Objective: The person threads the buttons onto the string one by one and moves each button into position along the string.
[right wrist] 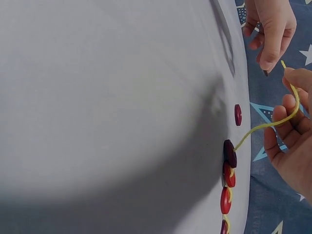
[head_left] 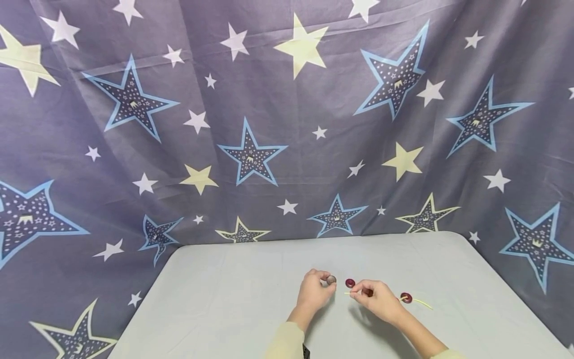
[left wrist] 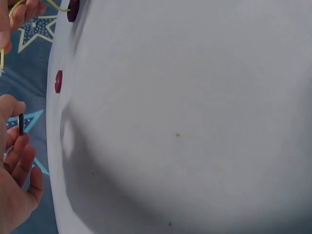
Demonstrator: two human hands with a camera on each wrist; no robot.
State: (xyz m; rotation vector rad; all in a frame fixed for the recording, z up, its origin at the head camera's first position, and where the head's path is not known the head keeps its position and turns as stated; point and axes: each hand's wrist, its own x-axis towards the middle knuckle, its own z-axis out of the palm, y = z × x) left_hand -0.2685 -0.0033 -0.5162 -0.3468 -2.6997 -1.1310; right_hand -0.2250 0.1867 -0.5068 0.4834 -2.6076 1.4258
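Pinched tight in left grip (head_left: 315, 290): brown button (head_left: 331, 280). Yellow string (right wrist: 261, 126) is pinched near its tip by right grip (head_left: 380, 301). Loose red button (head_left: 350, 283) is seen between, on counter (head_left: 224, 299).

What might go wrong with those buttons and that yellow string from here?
The brownish button in the left hand is held only by fingertips, so it might slip. The right hand pinches the yellow string near its tip; that short end might bend if poked at a button. The loose red button lies close to the right hand, which could knock it.
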